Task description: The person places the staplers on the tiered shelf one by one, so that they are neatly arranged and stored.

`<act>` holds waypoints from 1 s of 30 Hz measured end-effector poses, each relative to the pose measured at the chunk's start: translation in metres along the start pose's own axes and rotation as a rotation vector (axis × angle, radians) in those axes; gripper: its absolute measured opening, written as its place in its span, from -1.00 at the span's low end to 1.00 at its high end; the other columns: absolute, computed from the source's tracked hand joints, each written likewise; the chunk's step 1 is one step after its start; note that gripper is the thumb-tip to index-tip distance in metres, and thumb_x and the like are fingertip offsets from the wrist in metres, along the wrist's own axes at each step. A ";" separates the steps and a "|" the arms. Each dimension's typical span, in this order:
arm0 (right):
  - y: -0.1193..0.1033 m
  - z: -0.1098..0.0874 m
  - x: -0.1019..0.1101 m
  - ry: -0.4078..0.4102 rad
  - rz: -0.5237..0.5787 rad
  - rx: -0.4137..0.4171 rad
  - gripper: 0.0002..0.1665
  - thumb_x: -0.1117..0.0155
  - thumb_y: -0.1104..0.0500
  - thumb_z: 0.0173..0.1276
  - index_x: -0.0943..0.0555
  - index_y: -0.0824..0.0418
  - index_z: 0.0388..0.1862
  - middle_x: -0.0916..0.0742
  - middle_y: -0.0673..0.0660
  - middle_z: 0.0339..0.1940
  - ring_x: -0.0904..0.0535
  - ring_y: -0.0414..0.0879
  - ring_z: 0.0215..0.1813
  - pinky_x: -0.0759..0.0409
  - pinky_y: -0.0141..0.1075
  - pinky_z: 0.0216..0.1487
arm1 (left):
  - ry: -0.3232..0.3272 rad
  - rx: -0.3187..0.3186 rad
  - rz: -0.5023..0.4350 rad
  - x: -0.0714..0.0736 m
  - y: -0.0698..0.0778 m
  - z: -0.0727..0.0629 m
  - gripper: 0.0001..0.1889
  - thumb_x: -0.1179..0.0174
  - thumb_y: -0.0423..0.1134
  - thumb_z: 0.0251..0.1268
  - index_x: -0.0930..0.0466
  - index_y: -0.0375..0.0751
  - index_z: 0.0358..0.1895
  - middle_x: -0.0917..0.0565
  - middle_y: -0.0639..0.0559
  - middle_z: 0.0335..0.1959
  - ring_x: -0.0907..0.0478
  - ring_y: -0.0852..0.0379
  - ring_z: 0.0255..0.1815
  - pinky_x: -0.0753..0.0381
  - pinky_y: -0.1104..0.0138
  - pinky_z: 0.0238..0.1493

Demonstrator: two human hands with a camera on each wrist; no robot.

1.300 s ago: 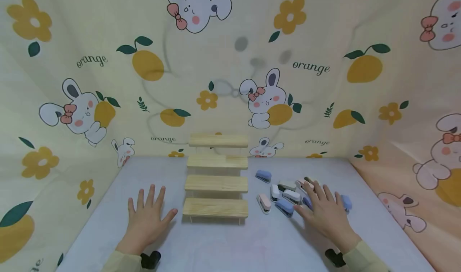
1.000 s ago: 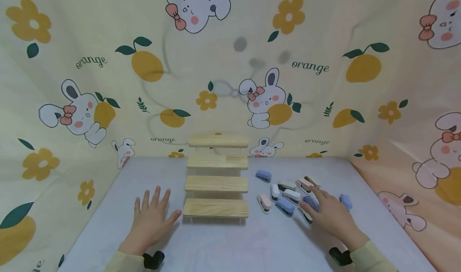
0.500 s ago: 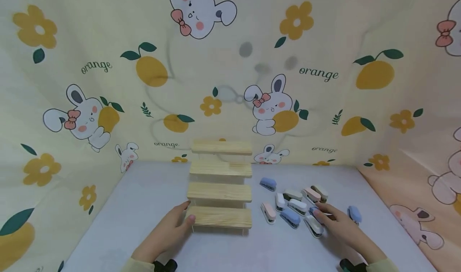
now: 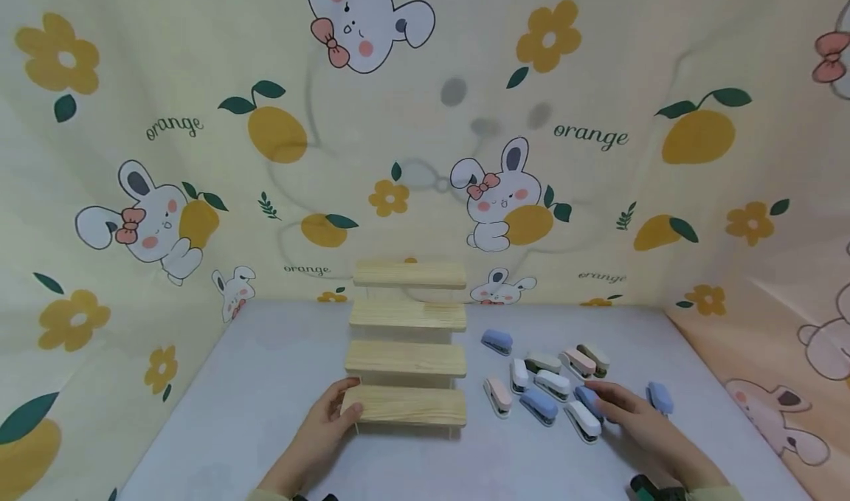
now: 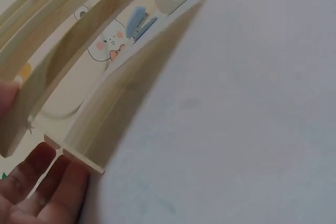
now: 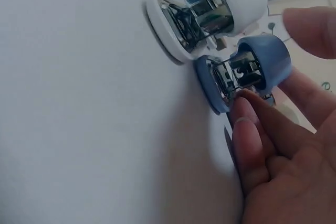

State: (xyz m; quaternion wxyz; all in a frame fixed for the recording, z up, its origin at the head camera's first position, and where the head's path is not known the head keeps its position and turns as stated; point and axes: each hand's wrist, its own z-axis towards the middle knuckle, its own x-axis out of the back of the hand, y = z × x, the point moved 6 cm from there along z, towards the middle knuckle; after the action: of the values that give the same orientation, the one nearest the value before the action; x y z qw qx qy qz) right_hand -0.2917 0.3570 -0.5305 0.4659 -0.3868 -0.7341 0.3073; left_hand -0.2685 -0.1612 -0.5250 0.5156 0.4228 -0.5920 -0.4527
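Note:
My left hand (image 4: pixel 323 420) grips the front-left end of a stepped wooden display rack (image 4: pixel 406 405), thumb on its lowest board. In the left wrist view, its fingers curl beside the rack's end support (image 5: pixel 79 157). On the right, my right hand (image 4: pixel 634 417) is at a small blue stapler (image 4: pixel 588 401). The right wrist view shows that blue stapler (image 6: pixel 270 61) between thumb and fingers; fingers lie along its side and base, while the thumb (image 6: pixel 312 30) stands apart from it. A white stapler (image 4: pixel 583 421) lies right beside it.
Several more mini staplers lie between rack and right hand, among them a pink one (image 4: pixel 498 396), a blue one (image 4: pixel 539 406) and a white one (image 4: pixel 553 384). Another blue stapler (image 4: pixel 660 398) lies farther right. A patterned cloth (image 4: pixel 412 213) backs the white table (image 4: pixel 265 353).
My left hand has moved from lying spread on the table to the rack's left end and taken hold. My right hand has come down beside the blue stapler, uncovering the others.

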 end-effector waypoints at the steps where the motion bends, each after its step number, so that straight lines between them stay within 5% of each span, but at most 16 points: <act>1: 0.002 -0.001 -0.002 -0.009 0.022 -0.011 -0.16 -0.15 -0.26 0.37 -0.21 0.09 0.49 -0.22 0.38 0.48 -0.07 0.37 0.44 -0.14 0.39 0.25 | -0.013 0.017 -0.029 -0.001 -0.004 -0.001 -0.38 -0.23 -0.02 0.33 -0.28 -0.16 0.37 -0.44 -0.22 0.23 -0.44 -0.09 0.21 -0.51 0.23 0.15; 11: 0.005 -0.003 -0.005 -0.040 0.105 -0.023 -0.15 -0.25 -0.12 0.34 -0.18 0.10 0.50 -0.16 0.37 0.50 0.04 0.37 0.46 0.03 0.40 0.30 | -0.058 0.070 -0.157 -0.002 -0.018 -0.001 -0.36 -0.23 -0.02 0.33 -0.25 -0.13 0.39 -0.45 -0.16 0.17 -0.46 0.01 0.11 -0.46 0.30 0.10; 18: 0.006 -0.004 -0.005 -0.055 0.060 -0.046 0.02 -0.28 -0.25 0.24 -0.08 0.08 0.54 -0.12 0.42 0.50 -0.01 0.42 0.43 -0.16 0.40 0.23 | -0.067 0.110 -0.181 -0.004 -0.020 -0.001 -0.31 -0.23 0.02 0.31 -0.22 -0.14 0.42 -0.41 -0.15 0.23 -0.44 0.04 0.15 -0.47 0.28 0.15; 30: -0.003 0.004 -0.007 -0.088 0.052 -0.001 0.01 -0.21 -0.21 0.36 0.03 0.16 0.56 -0.10 0.43 0.50 -0.05 0.38 0.43 -0.25 0.29 0.27 | -0.057 0.089 -0.167 0.005 -0.012 0.006 -0.32 -0.26 0.00 0.29 -0.26 -0.15 0.40 -0.42 -0.16 0.24 -0.41 0.02 0.20 -0.47 0.27 0.17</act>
State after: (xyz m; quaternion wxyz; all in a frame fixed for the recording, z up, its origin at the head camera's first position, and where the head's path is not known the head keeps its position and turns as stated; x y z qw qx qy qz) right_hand -0.2943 0.3488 -0.5323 0.4249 -0.3922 -0.7437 0.3355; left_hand -0.2742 -0.1681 -0.5362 0.4397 0.4800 -0.5887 -0.4793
